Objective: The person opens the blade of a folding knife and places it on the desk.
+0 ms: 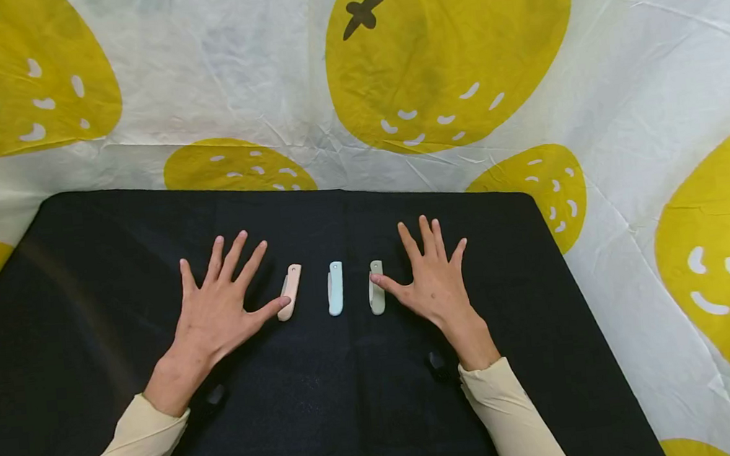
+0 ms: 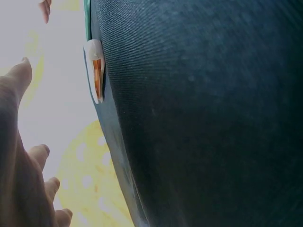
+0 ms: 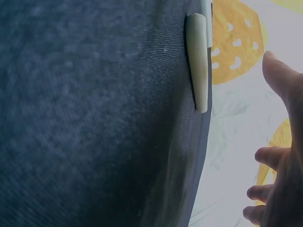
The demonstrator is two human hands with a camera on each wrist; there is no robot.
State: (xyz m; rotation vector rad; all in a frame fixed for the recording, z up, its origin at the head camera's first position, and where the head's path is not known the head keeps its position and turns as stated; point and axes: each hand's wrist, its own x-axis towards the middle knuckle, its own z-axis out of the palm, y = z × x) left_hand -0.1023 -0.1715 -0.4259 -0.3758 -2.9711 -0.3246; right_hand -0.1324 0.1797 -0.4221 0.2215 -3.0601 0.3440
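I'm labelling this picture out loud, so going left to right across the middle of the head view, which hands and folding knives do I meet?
Left hand, pink folding knife, light blue folding knife, grey-green folding knife, right hand.

Plain cream sleeves (image 1: 124, 455) show soft creases near the cuffs (image 1: 487, 379).

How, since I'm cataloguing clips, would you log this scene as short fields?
Left hand: spread, thumb above slim pale-pink folding knife, not touching
Right hand: spread, thumb above slim grey-green folding knife, not touching
Between those knives: slim pale-blue folding knife
Surface: black cloth-covered table
Backdrop: white cloth printed with rounded yellow shapes
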